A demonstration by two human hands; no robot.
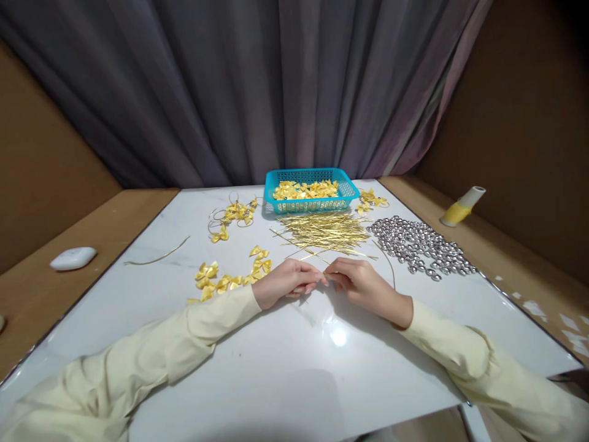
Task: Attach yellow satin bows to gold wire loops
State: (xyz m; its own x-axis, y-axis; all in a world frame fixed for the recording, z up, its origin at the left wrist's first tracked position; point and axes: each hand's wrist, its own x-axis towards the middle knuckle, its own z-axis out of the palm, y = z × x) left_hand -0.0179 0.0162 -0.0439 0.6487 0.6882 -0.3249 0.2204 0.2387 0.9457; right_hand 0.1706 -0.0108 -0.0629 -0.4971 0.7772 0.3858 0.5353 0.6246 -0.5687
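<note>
My left hand [293, 281] and my right hand [363, 285] meet over the middle of the white table, fingertips pinched close together. Between them is a thin gold cord [324, 271], mostly hidden by the fingers. Just beyond the hands lies a pile of cut gold cords [322, 232], a few of its strands crossing toward my fingers. Several yellow ribbon bows [229, 282] are scattered beside my left wrist. To the right of my right hand, a heap of shiny silver beads or rings [421, 245] is spread out.
Behind the cords stands a blue plastic basket [271, 184] of yellow bows. Bows with looped cords [237, 213] lie back left, more bows [372, 199] back right. A single cord [159, 253] rests at left. A white case [73, 258] and a yellow-and-white tube [462, 207] sit on the side ledges.
</note>
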